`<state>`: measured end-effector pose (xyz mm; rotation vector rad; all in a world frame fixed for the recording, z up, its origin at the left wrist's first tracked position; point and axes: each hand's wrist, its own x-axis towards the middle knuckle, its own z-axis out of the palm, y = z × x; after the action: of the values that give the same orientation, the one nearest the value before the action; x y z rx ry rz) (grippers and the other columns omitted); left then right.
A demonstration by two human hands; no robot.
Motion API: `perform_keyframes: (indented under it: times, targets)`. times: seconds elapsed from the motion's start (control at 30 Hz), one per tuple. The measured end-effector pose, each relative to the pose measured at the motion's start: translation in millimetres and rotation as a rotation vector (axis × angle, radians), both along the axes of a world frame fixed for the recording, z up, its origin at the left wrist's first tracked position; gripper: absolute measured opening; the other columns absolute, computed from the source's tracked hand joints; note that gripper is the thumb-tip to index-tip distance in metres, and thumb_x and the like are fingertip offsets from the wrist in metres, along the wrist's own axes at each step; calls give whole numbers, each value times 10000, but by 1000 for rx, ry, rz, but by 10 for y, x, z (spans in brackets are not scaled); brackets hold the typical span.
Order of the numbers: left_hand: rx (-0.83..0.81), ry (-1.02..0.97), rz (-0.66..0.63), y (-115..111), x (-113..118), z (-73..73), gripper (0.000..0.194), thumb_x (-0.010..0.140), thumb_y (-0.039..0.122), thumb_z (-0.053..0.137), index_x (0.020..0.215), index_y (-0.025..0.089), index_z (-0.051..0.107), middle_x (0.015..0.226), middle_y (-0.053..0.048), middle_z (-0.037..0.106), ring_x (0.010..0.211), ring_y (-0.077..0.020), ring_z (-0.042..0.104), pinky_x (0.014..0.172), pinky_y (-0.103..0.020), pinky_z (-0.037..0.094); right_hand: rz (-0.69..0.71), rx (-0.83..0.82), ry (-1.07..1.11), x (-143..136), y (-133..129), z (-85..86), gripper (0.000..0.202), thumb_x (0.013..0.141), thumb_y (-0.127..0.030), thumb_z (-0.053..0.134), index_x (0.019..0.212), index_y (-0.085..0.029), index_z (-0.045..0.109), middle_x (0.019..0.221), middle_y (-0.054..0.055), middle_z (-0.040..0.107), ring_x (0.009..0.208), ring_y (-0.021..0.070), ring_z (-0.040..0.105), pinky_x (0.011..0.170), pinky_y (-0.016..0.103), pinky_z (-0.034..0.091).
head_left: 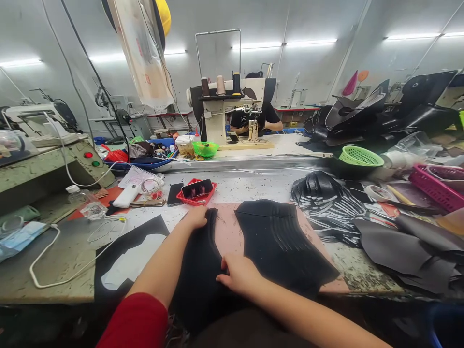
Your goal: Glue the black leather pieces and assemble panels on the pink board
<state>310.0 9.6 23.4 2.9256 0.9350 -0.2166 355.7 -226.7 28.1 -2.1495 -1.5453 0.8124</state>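
Both hands flat on black leather piece [197, 270]: left hand [195, 217], right hand [237, 273].

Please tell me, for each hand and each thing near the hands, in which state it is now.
left hand: flat, pressing the near black piece
right hand: resting on the near black piece
near black piece: lying flat
fanned black stack: spread out
phone: lying in red tray
red tray: on table
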Motion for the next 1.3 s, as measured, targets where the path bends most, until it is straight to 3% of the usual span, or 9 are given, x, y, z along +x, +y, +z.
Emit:
perform_keyframes:
  times: [0.13, 0.3, 0.5, 0.57, 0.77, 0.9, 1.03, 1.17, 1.3]
  targets:
    - [-16, -88, 24, 24, -29, 7, 365, 644, 93, 538, 1005, 144, 540, 1082, -102, 570, 1032, -238, 527, 886, -360, 408, -63, -23, 150, -5, -24, -36, 317, 701, -201, 669, 1001, -211, 566, 728, -16, 635, 712, 161, 598, 615, 236, 395]
    - [-31, -240, 88, 72, -229, 177, 125, 649, 144, 493, 764, 191, 506, 840, -35, 611, 819, -204, 584, 756, -305, 442, -23, 72, 137, 9, -29, -87, 590, 691, -206, 665, 1242, -188, 452, 1115, 84, 578, 974, 210, 566, 809, 294, 412]
    - [-25, -427, 98, 168, -382, 553, 223, 728, 240, 381, 922, 186, 476, 867, -20, 612, 803, -172, 578, 735, -274, 446, -48, 129, 117, 19, -59, -54, 204, 745, -226, 614, 944, -185, 596, 987, 55, 598, 849, 182, 571, 714, 261, 412]
    - [-32, -444, 49, 146, -281, 683, 269, 733, 259, 389, 970, 185, 492, 916, -26, 618, 839, -178, 575, 770, -280, 440, -49, 163, 185, 41, -133, 11, 48, 787, -227, 560, 777, -187, 584, 804, 18, 605, 743, 155, 559, 653, 235, 393]
    - [-67, -348, -160, -78, 483, 918, 265, 753, 299, 478, 983, 215, 578, 1025, -22, 631, 974, -205, 559, 867, -291, 405, -155, 163, 416, 363, -557, 195, 270, 819, -225, 463, 558, -193, 399, 555, -42, 481, 564, 106, 486, 541, 201, 339]
    - [-67, -185, -256, -345, 1173, 823, 227, 765, 269, 532, 974, 227, 610, 1018, -27, 644, 995, -231, 556, 881, -330, 395, -239, 165, -6, 689, -873, 111, 282, 858, -270, 393, 583, -205, 395, 648, -11, 499, 643, 138, 505, 596, 236, 357]
    - [-71, -8, -322, -623, 1679, 539, 182, 808, 243, 547, 969, 185, 609, 1012, -51, 629, 999, -222, 548, 934, -420, 359, -321, 84, -240, 881, -1035, -89, 273, 880, -219, 336, 630, -214, 444, 765, 21, 530, 734, 157, 549, 675, 266, 398]
    - [-80, 113, -332, -738, 1868, 293, 263, 851, 326, 532, 1029, 136, 568, 1051, -69, 585, 1007, -206, 535, 932, -464, 373, -345, 56, -223, 933, -1058, -186, 262, 848, -198, 410, 588, -210, 446, 815, 30, 541, 741, 152, 563, 676, 257, 412]
    - [-91, 155, -317, -710, 1899, 238, 291, 867, 350, 504, 1064, 140, 549, 1077, -74, 568, 1007, -206, 534, 914, -455, 399, -361, 71, -120, 979, -1074, -164, 273, 822, -186, 442, 550, -204, 421, 809, 20, 536, 691, 134, 555, 650, 249, 412]
